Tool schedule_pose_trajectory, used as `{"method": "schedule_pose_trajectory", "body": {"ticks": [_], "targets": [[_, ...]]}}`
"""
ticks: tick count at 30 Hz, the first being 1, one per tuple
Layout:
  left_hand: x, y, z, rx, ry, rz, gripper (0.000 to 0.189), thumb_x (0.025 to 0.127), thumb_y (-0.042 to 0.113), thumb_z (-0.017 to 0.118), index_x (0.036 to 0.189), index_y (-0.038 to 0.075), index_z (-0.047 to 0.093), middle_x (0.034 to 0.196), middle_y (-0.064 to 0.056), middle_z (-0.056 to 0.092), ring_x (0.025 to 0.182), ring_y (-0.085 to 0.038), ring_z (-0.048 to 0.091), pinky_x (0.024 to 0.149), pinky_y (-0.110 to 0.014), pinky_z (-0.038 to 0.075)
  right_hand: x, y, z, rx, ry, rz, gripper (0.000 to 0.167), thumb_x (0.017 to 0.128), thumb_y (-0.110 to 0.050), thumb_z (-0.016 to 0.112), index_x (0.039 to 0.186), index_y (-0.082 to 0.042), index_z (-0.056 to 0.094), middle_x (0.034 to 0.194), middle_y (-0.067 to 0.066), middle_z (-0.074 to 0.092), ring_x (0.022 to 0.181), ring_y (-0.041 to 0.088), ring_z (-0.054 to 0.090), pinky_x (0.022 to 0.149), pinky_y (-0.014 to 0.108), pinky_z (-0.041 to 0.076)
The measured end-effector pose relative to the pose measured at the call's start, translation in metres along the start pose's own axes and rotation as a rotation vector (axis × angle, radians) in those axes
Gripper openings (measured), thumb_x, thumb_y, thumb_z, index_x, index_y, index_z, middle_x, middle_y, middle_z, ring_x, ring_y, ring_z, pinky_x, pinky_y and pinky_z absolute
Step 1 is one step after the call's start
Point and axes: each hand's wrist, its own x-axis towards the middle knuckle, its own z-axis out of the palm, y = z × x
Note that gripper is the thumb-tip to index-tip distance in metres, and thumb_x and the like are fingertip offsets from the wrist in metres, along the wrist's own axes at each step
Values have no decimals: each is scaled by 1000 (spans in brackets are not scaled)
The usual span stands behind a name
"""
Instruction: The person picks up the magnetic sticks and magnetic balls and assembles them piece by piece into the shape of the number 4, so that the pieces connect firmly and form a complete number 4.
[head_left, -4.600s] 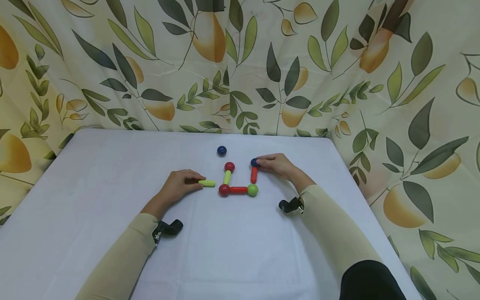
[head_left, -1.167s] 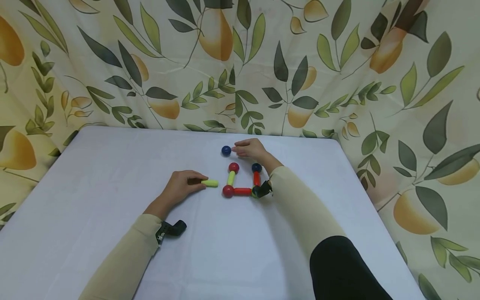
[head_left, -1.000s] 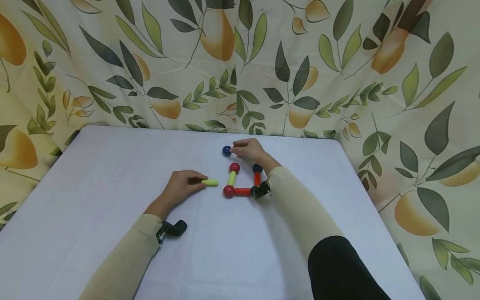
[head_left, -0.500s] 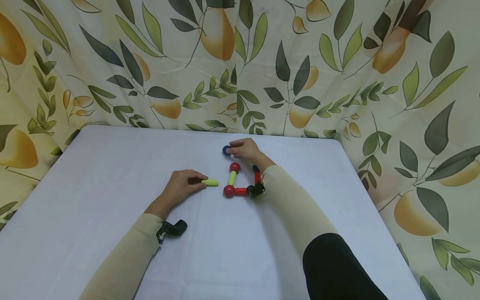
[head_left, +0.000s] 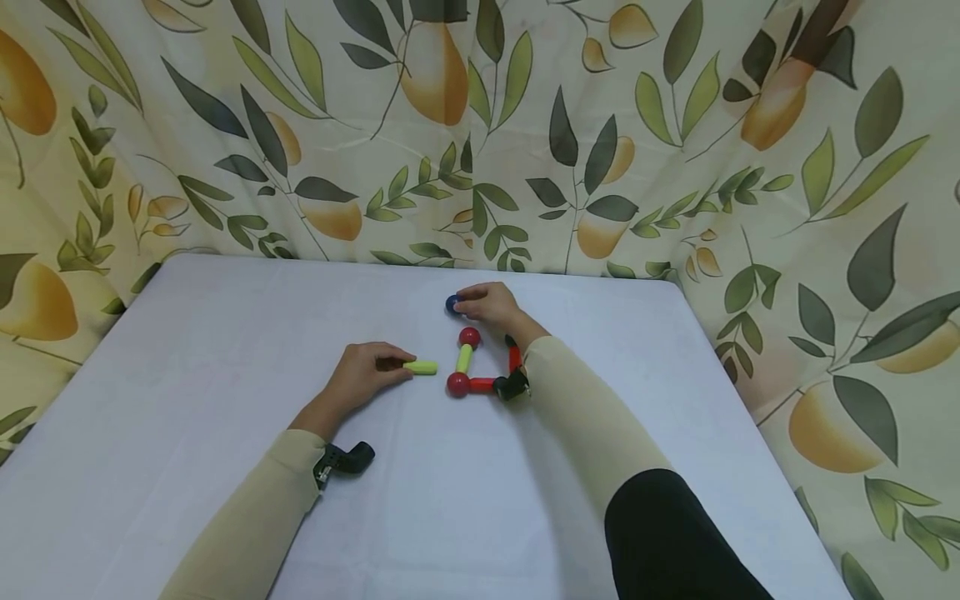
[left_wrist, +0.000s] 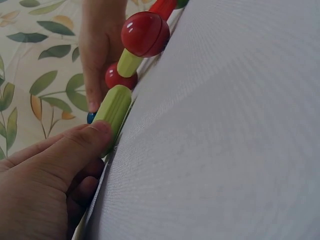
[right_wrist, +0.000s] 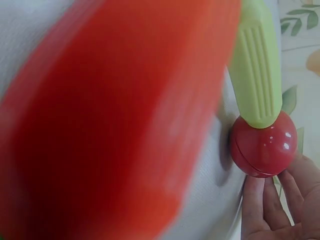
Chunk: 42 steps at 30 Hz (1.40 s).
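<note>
In the head view my left hand (head_left: 363,372) pinches a lime-green magnetic rod (head_left: 422,367) by one end, its free end pointing right. The left wrist view shows thumb and fingers on that ribbed rod (left_wrist: 116,107). Toward the table's far side, my right hand (head_left: 497,306) holds a blue ball (head_left: 451,305) between thumb and fingers. Between the hands lies a joined shape: a far red ball (head_left: 469,337), a lime rod (head_left: 464,359), a near red ball (head_left: 457,384), a red rod (head_left: 482,385) and another red rod (head_left: 514,358). The right wrist camera and sleeve hide its right corner.
A white cloth covers the table (head_left: 420,500), and a leaf-and-fruit patterned curtain (head_left: 330,167) hangs behind it. My right forearm (head_left: 592,408) passes over the shape's right side. In the right wrist view, a blurred red rod (right_wrist: 120,110) fills the foreground.
My right hand has left the blue ball at the red rod's end, moved left and away to the lone blue ball, and closed its fingers on it. My left hand keeps its rod.
</note>
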Motion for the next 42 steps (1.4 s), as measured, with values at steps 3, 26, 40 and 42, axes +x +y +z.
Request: {"method": "schedule_pose_trajectory", "body": {"ticks": [3,26,40,42], "targets": [[-1,0,1,-3,2,3,22,84,20,79,106,17,77,100,1,74,87,-12,64,79,-31,55,0,2,0,8,2,-1,40,91,-24,72,129,-11,65,130,10,63,105,22,64,95,31,52],[-2,4,1,9,-5,-14,23,85,23,78,107,18,77,101,1,74,87,-12,64,79,-32,55,-13,3,-6,100,-34,28,39,90,-21,73,127,-9,66,124,13,66,103,23,68,97,31,50],[-3,6,-3,-23,0,-42,24,85,24,78,108,17,77,101,0,74,87,-13,65,80,-34,56,-33,6,-9,26,-37,-11,41,90,-29,73,128,-15,67,131,8,63,117,23,57,100,36,49],[-3,5,-3,-27,4,-47,24,85,24,79,107,17,77,101,0,74,87,-13,66,80,-34,56,-36,7,-10,25,-34,-24,41,90,-29,73,128,-15,66,131,8,63,117,23,57,100,36,49]]}}
